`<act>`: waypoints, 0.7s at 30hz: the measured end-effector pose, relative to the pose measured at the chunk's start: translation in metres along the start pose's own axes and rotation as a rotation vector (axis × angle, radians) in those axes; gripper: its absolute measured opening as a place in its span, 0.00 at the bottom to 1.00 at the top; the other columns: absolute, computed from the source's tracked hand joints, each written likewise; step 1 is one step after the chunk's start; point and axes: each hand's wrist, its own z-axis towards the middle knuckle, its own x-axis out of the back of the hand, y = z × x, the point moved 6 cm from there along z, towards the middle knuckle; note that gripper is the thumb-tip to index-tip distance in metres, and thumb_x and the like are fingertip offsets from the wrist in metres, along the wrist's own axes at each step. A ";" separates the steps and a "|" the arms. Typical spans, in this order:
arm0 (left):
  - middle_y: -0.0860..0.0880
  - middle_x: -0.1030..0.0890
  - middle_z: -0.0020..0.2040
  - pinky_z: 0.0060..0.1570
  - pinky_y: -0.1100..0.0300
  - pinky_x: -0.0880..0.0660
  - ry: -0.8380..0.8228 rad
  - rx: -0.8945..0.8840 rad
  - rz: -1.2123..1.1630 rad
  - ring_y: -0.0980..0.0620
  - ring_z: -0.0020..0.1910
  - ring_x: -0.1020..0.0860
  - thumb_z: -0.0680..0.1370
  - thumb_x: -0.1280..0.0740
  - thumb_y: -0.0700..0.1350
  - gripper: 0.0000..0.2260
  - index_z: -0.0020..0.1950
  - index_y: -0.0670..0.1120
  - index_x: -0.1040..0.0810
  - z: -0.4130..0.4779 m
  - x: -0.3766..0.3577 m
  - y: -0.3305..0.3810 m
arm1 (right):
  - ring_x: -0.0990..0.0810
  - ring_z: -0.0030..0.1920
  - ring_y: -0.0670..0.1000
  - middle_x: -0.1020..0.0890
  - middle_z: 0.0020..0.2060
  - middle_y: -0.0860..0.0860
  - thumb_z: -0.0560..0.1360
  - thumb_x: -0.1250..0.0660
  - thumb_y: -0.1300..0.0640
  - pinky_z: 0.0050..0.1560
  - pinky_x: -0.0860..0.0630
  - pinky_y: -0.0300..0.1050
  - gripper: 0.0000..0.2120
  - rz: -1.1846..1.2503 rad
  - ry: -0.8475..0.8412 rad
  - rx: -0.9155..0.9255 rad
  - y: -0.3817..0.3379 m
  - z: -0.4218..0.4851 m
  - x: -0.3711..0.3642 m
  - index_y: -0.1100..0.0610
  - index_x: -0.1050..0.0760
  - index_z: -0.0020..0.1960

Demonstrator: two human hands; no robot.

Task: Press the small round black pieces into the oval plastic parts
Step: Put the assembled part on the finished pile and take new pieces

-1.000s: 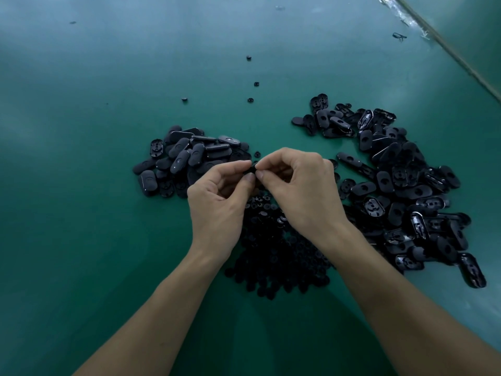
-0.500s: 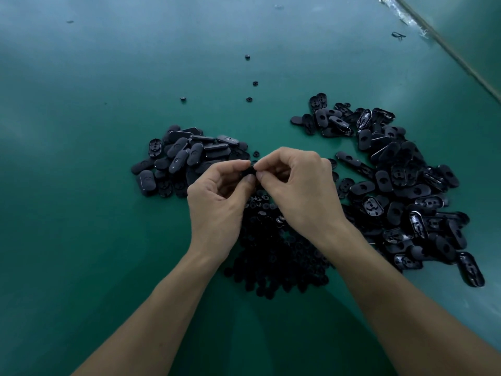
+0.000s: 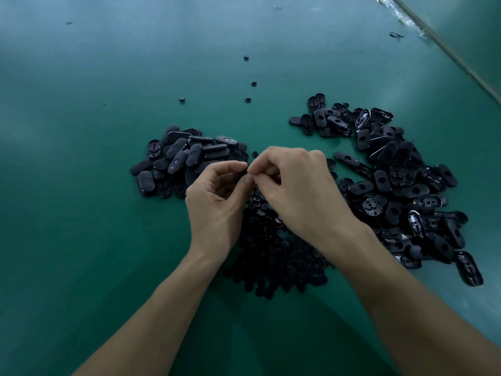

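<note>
Seat it square: back the oval with one thumb and push the round piece straight in until flush, no tilt. The left hand (image 3: 217,204) and right hand (image 3: 301,191) meet tip to tip above the heap of small round black pieces (image 3: 276,264). Fingers are curled, and both hands pinch a dark part (image 3: 244,172), mostly hidden, so can't tell whether it's oval or round. The left pile of oval plastic parts (image 3: 187,161) and right pile of oval plastic parts (image 3: 401,185) flank the hands on the green table (image 3: 81,213).

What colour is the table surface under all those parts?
The table is plain dark green; the head view shows it.

Bare mat (image 3: 81,240) left; piles (image 3: 406,185) right.
</note>
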 end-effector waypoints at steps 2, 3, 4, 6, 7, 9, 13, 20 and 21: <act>0.47 0.14 0.44 0.47 0.61 0.20 -0.015 0.013 -0.026 0.52 0.44 0.16 0.76 0.26 0.35 0.08 0.51 0.45 0.19 0.000 -0.001 -0.001 | 0.18 0.41 0.41 0.16 0.39 0.45 0.76 0.30 0.59 0.47 0.19 0.41 0.06 0.018 0.000 -0.013 0.004 0.003 0.005 0.50 0.17 0.50; 0.48 0.14 0.43 0.47 0.61 0.20 -0.025 0.019 -0.039 0.52 0.43 0.16 0.76 0.26 0.35 0.09 0.51 0.47 0.19 -0.001 -0.002 -0.001 | 0.19 0.40 0.40 0.16 0.39 0.44 0.76 0.29 0.58 0.47 0.20 0.37 0.07 0.023 0.005 -0.016 0.006 0.005 0.008 0.50 0.16 0.52; 0.49 0.14 0.43 0.46 0.62 0.20 -0.031 0.024 -0.047 0.52 0.43 0.16 0.76 0.26 0.34 0.10 0.51 0.48 0.19 -0.001 -0.002 -0.001 | 0.20 0.41 0.39 0.17 0.40 0.44 0.76 0.28 0.58 0.47 0.22 0.34 0.08 0.016 0.002 -0.011 0.008 0.007 0.010 0.50 0.16 0.54; 0.50 0.14 0.42 0.46 0.64 0.21 -0.036 0.035 -0.061 0.53 0.43 0.16 0.76 0.27 0.33 0.11 0.51 0.49 0.19 -0.001 -0.002 -0.002 | 0.20 0.43 0.39 0.18 0.43 0.45 0.75 0.27 0.57 0.48 0.26 0.28 0.10 0.007 -0.045 0.000 0.013 0.011 0.012 0.50 0.16 0.56; 0.51 0.14 0.42 0.46 0.64 0.21 -0.041 0.038 -0.068 0.54 0.42 0.16 0.76 0.27 0.33 0.12 0.51 0.49 0.20 0.000 -0.003 -0.002 | 0.20 0.43 0.39 0.17 0.43 0.44 0.75 0.27 0.57 0.47 0.27 0.27 0.10 0.036 -0.075 -0.004 0.016 0.013 0.011 0.51 0.16 0.56; 0.52 0.14 0.41 0.46 0.65 0.21 -0.054 0.035 -0.072 0.56 0.42 0.16 0.76 0.28 0.32 0.12 0.51 0.49 0.20 0.001 -0.004 -0.002 | 0.18 0.42 0.37 0.15 0.41 0.43 0.75 0.26 0.59 0.48 0.24 0.29 0.08 0.102 -0.114 -0.002 0.020 0.016 0.011 0.52 0.15 0.53; 0.51 0.14 0.42 0.46 0.65 0.20 -0.057 0.045 -0.101 0.55 0.43 0.15 0.76 0.28 0.31 0.11 0.51 0.47 0.20 0.001 -0.005 -0.004 | 0.17 0.39 0.41 0.15 0.37 0.44 0.74 0.24 0.58 0.46 0.20 0.37 0.05 0.161 -0.126 0.009 0.026 0.017 0.010 0.52 0.15 0.49; 0.50 0.14 0.41 0.45 0.64 0.20 -0.010 0.057 -0.144 0.54 0.42 0.15 0.74 0.26 0.32 0.10 0.50 0.44 0.18 0.002 -0.001 -0.004 | 0.17 0.36 0.43 0.15 0.35 0.46 0.73 0.24 0.58 0.41 0.18 0.40 0.03 0.223 -0.128 0.007 0.031 0.017 0.006 0.51 0.16 0.45; 0.51 0.14 0.40 0.46 0.64 0.20 -0.012 0.058 -0.143 0.54 0.42 0.15 0.74 0.26 0.32 0.10 0.50 0.45 0.18 0.002 -0.001 -0.005 | 0.16 0.36 0.43 0.15 0.35 0.46 0.73 0.24 0.57 0.42 0.17 0.42 0.03 0.228 -0.132 0.004 0.031 0.018 0.007 0.51 0.16 0.46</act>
